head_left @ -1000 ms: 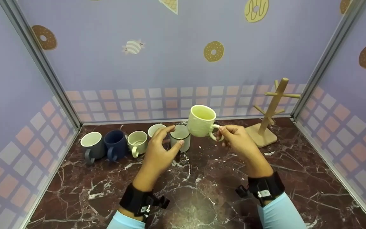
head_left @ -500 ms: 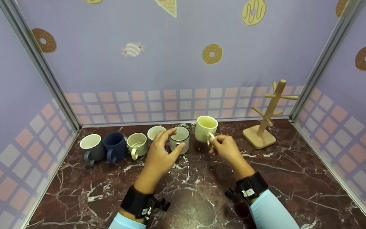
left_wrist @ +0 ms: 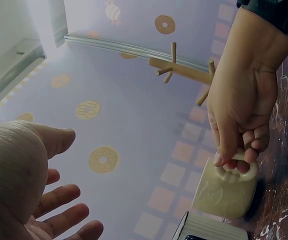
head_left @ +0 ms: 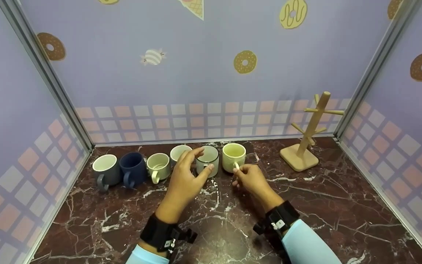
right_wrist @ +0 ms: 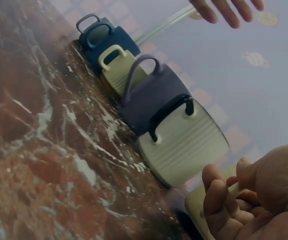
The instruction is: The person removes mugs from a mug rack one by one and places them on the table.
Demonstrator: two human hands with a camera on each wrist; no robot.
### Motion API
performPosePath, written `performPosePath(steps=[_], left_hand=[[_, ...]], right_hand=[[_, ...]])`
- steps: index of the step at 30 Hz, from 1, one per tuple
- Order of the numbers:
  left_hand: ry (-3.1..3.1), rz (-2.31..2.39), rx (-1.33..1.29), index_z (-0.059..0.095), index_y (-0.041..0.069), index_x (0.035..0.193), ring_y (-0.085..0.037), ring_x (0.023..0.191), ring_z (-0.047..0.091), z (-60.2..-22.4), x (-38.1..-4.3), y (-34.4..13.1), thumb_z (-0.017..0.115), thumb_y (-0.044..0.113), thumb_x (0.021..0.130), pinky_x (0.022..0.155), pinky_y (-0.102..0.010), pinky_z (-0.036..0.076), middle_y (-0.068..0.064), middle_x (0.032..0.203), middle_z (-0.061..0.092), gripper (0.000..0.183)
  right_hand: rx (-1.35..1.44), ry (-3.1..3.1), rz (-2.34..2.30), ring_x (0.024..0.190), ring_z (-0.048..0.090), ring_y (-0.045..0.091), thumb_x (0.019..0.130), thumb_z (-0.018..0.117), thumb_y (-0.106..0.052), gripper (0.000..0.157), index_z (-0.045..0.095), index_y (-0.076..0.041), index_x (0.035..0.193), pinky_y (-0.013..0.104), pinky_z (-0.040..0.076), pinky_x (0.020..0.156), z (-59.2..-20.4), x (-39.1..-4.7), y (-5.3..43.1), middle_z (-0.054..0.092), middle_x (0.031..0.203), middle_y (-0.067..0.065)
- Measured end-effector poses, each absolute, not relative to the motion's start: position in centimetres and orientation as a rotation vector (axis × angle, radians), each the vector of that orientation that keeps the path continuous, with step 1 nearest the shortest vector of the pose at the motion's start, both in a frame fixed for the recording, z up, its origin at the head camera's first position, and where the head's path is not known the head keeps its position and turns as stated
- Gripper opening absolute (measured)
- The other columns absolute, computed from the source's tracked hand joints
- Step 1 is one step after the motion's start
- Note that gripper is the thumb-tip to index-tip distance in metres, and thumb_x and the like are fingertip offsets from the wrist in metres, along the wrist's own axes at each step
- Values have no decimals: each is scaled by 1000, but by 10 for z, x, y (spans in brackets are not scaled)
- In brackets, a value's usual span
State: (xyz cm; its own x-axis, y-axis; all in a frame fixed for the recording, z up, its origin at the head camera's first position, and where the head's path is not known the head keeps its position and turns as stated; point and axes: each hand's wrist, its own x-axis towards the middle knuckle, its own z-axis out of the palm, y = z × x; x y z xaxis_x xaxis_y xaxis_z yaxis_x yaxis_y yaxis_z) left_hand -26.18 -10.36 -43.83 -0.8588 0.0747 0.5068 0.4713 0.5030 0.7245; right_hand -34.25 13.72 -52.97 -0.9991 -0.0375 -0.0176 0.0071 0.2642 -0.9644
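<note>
My right hand (head_left: 252, 180) pinches the handle of a pale yellow-green mug (head_left: 229, 158), which appears upright on the table at the right end of a row. The right wrist view shows its curled fingers hiding much of that mug (right_wrist: 196, 202). My left hand (head_left: 184, 176) is raised, fingers relaxed and apart, in front of a white ribbed mug with a dark rim (head_left: 211, 171); the left wrist view shows nothing in the hand (left_wrist: 19, 175). Behind its fingers a purple-grey mug (right_wrist: 156, 97) is partly hidden in the head view.
Further left stand a small cream mug (head_left: 159, 165), a navy mug (head_left: 134, 168) and a dark grey mug (head_left: 109, 175), handles toward me. A wooden mug tree (head_left: 311, 128) with bare pegs stands at the back right. Patterned panels (head_left: 196, 80) enclose the marbled table (head_left: 123, 227).
My right hand has moved left and down, lowering the yellow-green mug from the air to beside the dark-rimmed mug and turning its handle toward me. My left hand has barely moved.
</note>
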Motion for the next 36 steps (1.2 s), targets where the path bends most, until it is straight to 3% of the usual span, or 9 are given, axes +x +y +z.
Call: performPosePath(steps=[8,12,16,20,25,30,36], left_hand=[[-2335,-1248,-485,69,3,149,-17,98,63,-440,-263,-103,86,27,100,97,-42,60,-10,133,73,57],[-2346,-1237,-483,69,4,149,-16,96,61,-440,-263,-105,85,29,100,99,-47,59,-11,128,71,57],[-2372,-1223,-469,68,5,151,-20,100,62,-441,-262,-107,85,32,100,104,-52,58,-11,129,69,59],[-2405,-1181,-468,68,6,153,-30,120,65,-440,-261,-110,83,33,101,115,-57,57,-15,140,68,60],[-2512,-1057,-468,65,11,159,-40,152,55,-441,-261,-115,81,40,104,131,-64,47,-16,157,63,65],[-2594,-879,-468,60,12,164,-42,161,47,-447,-264,-131,74,45,108,134,-67,42,-17,169,56,66],[-2590,-588,-389,59,12,165,-46,166,43,-456,-267,-161,59,49,116,133,-75,38,-18,175,52,62]], right_hand=[[-61,2389,-1791,63,72,13,113,69,-13,22,75,6,103,24,59,56,-538,-339,129,78,75,9],[-102,2410,-1746,61,69,13,112,72,-16,23,76,4,101,25,55,52,-536,-339,128,80,77,8],[-159,2505,-1652,63,74,18,109,78,-16,22,79,4,102,30,61,52,-526,-339,134,82,84,13],[-240,2762,-1469,82,79,26,106,81,-20,17,83,-4,102,40,69,74,-508,-338,143,84,95,13],[-491,3154,-1324,113,78,38,105,83,-20,17,84,-4,109,56,63,108,-487,-336,162,85,114,15],[-829,3456,-1163,132,72,43,105,83,-19,20,81,-1,115,59,56,121,-479,-334,181,82,133,18],[-925,3526,-856,146,65,44,109,78,-29,39,78,0,134,61,49,129,-477,-330,200,75,151,19]])
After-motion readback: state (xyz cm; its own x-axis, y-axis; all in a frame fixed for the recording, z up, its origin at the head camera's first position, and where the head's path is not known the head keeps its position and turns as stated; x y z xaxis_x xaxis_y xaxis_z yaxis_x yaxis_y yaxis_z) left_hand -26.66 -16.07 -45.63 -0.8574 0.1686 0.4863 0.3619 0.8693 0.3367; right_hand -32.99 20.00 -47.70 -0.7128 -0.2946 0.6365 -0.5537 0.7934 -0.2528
